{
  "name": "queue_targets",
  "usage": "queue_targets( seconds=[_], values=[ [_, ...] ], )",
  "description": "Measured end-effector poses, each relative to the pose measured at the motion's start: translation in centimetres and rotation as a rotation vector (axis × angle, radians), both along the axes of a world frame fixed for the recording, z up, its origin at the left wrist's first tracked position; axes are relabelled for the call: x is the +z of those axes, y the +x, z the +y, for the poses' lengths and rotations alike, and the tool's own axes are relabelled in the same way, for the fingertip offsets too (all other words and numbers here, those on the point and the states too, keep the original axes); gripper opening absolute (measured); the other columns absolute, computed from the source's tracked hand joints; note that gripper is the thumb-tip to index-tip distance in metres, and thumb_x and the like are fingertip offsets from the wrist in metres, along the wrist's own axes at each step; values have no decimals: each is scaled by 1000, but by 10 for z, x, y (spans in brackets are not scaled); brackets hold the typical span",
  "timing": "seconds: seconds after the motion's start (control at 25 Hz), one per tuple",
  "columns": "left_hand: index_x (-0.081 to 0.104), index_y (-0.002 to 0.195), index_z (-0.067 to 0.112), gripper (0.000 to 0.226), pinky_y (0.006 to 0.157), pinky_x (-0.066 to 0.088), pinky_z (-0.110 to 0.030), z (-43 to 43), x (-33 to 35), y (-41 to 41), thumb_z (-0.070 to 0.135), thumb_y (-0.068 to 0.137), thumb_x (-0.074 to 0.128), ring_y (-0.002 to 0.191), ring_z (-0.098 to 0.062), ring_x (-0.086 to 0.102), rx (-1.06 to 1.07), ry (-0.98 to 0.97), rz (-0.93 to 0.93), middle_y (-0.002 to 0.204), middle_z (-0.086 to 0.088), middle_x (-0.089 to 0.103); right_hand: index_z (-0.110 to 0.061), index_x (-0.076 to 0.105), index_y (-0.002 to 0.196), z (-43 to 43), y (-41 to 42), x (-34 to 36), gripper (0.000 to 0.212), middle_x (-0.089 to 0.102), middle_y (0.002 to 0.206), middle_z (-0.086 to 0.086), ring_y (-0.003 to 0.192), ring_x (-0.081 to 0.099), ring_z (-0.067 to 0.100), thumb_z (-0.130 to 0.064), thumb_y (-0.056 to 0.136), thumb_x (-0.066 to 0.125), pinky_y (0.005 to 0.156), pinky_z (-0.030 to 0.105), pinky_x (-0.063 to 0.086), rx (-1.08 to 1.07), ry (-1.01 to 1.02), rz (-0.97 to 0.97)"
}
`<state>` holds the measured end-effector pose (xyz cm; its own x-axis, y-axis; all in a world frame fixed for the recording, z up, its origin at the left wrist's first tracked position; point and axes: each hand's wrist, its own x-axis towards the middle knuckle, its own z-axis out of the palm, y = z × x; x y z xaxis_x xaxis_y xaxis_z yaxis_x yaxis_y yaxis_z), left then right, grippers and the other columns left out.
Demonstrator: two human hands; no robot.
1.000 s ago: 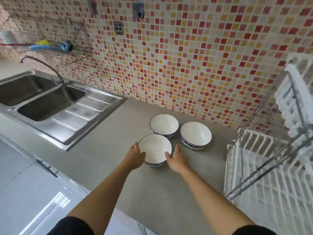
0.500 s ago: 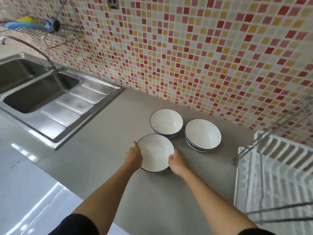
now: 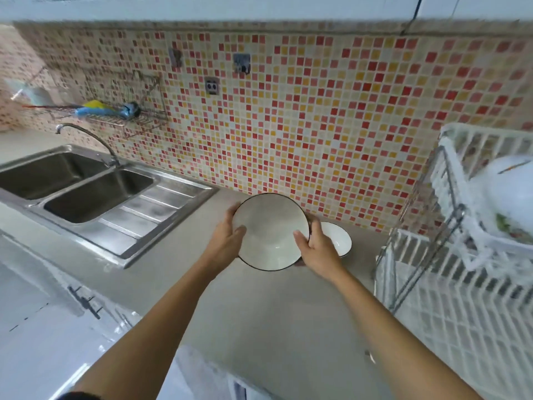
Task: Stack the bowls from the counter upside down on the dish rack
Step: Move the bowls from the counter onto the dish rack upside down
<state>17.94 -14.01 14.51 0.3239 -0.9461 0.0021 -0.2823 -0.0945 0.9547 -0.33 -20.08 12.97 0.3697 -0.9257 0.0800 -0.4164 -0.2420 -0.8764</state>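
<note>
I hold a white bowl with a dark rim (image 3: 269, 230) above the grey counter (image 3: 277, 313), its open side tilted toward me. My left hand (image 3: 226, 241) grips its left edge and my right hand (image 3: 318, 246) grips its right edge, thumbs inside the rim. Behind my right hand a second white bowl (image 3: 339, 241) sits on the counter, partly hidden. The third bowl is hidden behind the lifted one. The white two-tier dish rack (image 3: 461, 298) stands at the right, with a white dish (image 3: 510, 197) on its upper tier.
A steel double sink with drainboard (image 3: 95, 197) and a faucet (image 3: 86, 137) fill the left. A wire wall shelf (image 3: 115, 114) holds a blue and yellow item. Mosaic tile wall runs along the back. White cabinet fronts (image 3: 43, 327) lie below the counter's edge.
Both hands closed on the near bowl and lifted it off the counter, tilting it toward me. The camera tipped upward, showing more wall and the rack's upper tier.
</note>
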Motion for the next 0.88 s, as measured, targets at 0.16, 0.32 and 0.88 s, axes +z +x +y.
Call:
queue_targets(
  seconds=[0.16, 0.32, 0.88],
  values=[
    [40, 113, 41, 27, 95, 49, -55, 47, 66, -29, 47, 86, 36, 119, -24, 48, -88, -260, 151, 122, 6, 45, -38, 22, 136, 65, -23, 75, 51, 37, 128, -17, 118, 42, 8, -60, 91, 22, 97, 28, 33, -12, -58, -202],
    [54, 98, 43, 28, 96, 49, -52, 75, 119, -69, 52, 93, 28, 108, -12, 49, -97, -505, 166, 98, 22, 43, -56, 30, 101, 117, -58, 129, 34, 51, 118, -14, 113, 54, 12, -79, 78, 20, 103, 51, 41, -66, -169, -409],
    [19, 127, 57, 74, 107, 31, -41, 71, 216, -263, 88, 62, 35, 131, -16, 37, -545, -787, -213, 124, 39, 30, -48, 35, 130, 163, -293, 234, 73, 41, 142, -7, 126, 52, 14, -69, 66, 64, 101, 37, 47, -116, -704, -261]
  ],
)
